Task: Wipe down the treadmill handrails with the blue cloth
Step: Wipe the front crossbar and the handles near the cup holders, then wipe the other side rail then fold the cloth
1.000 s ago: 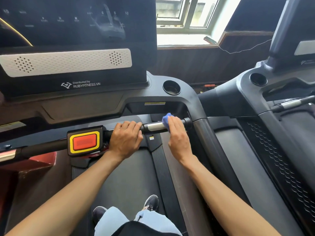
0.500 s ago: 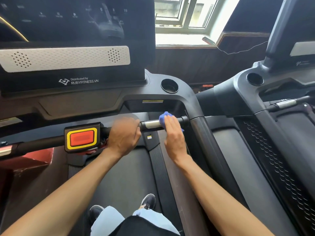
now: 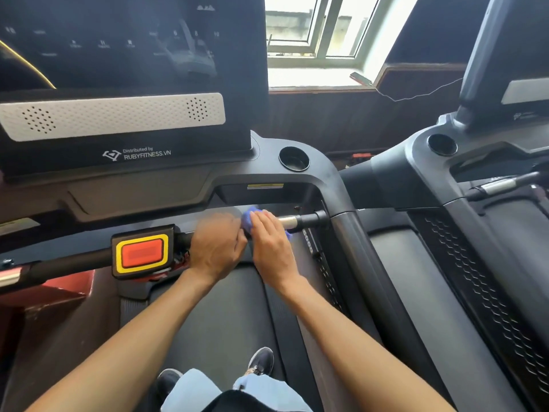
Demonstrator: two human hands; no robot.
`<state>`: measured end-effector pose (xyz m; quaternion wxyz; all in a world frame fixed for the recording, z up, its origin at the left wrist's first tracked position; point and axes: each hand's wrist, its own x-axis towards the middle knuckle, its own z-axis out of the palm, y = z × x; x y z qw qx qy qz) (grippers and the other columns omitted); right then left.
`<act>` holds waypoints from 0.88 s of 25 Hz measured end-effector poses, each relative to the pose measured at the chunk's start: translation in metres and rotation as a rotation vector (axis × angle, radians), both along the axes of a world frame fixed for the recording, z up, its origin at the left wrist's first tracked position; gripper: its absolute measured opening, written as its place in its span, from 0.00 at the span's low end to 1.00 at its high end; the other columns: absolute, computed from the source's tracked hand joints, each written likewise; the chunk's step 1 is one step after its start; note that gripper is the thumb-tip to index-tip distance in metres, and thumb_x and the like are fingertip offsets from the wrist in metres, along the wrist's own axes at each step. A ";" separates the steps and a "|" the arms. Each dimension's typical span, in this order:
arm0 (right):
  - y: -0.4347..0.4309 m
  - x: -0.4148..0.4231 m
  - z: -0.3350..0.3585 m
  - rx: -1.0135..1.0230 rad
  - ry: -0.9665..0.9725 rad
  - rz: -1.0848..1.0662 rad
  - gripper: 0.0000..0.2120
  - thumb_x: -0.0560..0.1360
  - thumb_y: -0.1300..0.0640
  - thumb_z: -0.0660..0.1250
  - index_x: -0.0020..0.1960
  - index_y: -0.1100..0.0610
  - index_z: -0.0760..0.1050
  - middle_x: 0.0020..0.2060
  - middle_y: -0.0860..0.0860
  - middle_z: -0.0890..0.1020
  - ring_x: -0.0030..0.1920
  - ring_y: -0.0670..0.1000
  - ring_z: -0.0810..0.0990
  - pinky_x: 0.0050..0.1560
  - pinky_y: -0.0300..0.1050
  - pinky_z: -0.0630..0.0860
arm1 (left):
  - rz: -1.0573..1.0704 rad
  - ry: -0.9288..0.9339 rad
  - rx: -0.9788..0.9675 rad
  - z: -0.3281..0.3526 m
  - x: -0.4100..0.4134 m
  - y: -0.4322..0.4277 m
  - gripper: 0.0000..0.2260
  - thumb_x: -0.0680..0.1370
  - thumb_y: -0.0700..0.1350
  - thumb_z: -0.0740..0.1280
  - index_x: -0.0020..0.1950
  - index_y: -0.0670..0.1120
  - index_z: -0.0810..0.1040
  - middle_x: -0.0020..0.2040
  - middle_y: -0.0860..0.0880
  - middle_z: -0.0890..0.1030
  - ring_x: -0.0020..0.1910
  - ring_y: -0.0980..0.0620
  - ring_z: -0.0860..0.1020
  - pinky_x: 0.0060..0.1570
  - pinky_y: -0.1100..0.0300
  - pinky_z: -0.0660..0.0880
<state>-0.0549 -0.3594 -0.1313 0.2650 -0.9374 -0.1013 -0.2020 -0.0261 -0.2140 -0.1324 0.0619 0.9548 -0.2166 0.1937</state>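
The cloth (image 3: 249, 221) is sitting bunched on the bar (image 3: 300, 220), at the middle of the scene, showing blue past the fingertips and again under the heel of the right hand (image 3: 271, 248). That hand is lying over cloth and bar with its fingers bending round the far side, clamping the cloth to the bar; its thumb is hiding beneath. The left hand (image 3: 217, 248) is lying over the bar just left of it, the two touching. It is blurring, so I cannot tell whether it is gripping or only resting.

The wiping step is under way, judging by the cloth pressing on the bar. The chrome and black stretch to the right is lying bare. The next move is likely calling for a firm slide along the bar, with the left hand giving way if the stroke is heading left.

The bar is running left to right, its long axis climbing slightly toward the far right, where its end is meeting the upright (image 3: 344, 227). Leftward it is passing the stop button (image 3: 142, 253). The console (image 3: 113, 115) is standing beyond, the belt (image 3: 208, 316) lying below.
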 end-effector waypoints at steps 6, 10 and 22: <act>-0.062 0.010 -0.007 0.044 -0.004 -0.205 0.12 0.82 0.61 0.57 0.58 0.62 0.77 0.48 0.55 0.79 0.50 0.59 0.76 0.54 0.56 0.74 | -0.006 0.036 0.016 0.001 -0.001 0.001 0.13 0.82 0.49 0.56 0.52 0.46 0.78 0.47 0.46 0.79 0.47 0.45 0.75 0.45 0.51 0.68; -0.005 -0.002 -0.009 -0.004 -0.037 0.038 0.18 0.77 0.69 0.60 0.65 0.66 0.74 0.59 0.59 0.79 0.61 0.61 0.75 0.68 0.54 0.71 | -0.013 0.007 0.008 -0.001 -0.001 0.000 0.13 0.83 0.49 0.57 0.48 0.45 0.78 0.44 0.46 0.80 0.45 0.45 0.75 0.43 0.50 0.68; -0.050 -0.005 0.004 0.274 0.050 -0.079 0.22 0.75 0.75 0.60 0.67 0.66 0.73 0.61 0.58 0.79 0.61 0.57 0.78 0.65 0.49 0.73 | 0.032 0.122 -0.208 0.008 0.003 -0.008 0.11 0.79 0.47 0.59 0.55 0.46 0.79 0.49 0.47 0.79 0.47 0.45 0.75 0.46 0.50 0.70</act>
